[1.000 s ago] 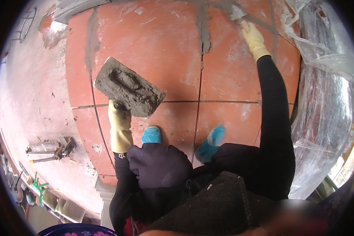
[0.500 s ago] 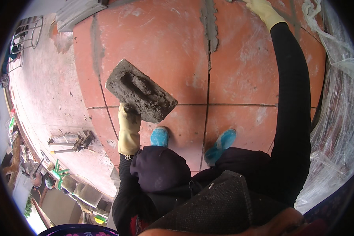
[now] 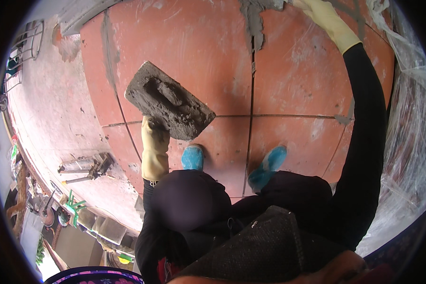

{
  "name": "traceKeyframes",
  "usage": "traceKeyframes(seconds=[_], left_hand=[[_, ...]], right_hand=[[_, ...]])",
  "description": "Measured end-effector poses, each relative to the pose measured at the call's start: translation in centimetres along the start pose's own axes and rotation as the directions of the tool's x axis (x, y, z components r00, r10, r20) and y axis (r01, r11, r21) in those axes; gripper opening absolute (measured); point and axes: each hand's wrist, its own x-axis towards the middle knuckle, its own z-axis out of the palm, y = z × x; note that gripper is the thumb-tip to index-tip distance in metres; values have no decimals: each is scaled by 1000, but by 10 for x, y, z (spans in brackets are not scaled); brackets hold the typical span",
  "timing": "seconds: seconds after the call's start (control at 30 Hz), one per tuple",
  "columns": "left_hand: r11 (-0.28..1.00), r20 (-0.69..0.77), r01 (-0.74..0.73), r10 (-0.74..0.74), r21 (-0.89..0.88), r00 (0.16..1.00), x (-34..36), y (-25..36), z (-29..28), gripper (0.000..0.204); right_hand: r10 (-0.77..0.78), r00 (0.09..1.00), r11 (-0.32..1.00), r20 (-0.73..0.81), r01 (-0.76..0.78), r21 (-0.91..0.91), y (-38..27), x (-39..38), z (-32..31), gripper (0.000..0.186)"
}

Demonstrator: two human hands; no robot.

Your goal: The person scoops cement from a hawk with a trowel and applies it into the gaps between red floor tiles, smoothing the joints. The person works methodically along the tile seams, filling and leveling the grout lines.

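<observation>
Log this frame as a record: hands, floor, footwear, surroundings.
left hand: gloved, holding a board heaped with grey mortar
right hand: gloved, at top edge of view; grip mostly cut off
floor: red tiles; some joints smeared with mortar, others dark gaps
footwear: blue shoes
right side: clear plastic sheeting

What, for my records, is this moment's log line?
yellow-gloved left hand: holding mortar-caked rectangular board; yellow-gloved right hand: near grey mortar smear; floor: red tiles
</observation>
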Motion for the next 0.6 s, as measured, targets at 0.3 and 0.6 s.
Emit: traceKeyframes(seconds=[0.3, 0.6], left_hand=[[996, 110, -48, 41, 69, 993, 4, -5, -18, 32], [944, 115, -210, 187, 253, 976, 13, -10, -28, 29]], right_hand=[[6, 999, 998, -43, -9, -61, 10, -55, 61, 34], [88, 994, 988, 62, -80, -133, -27, -112, 73, 34]])
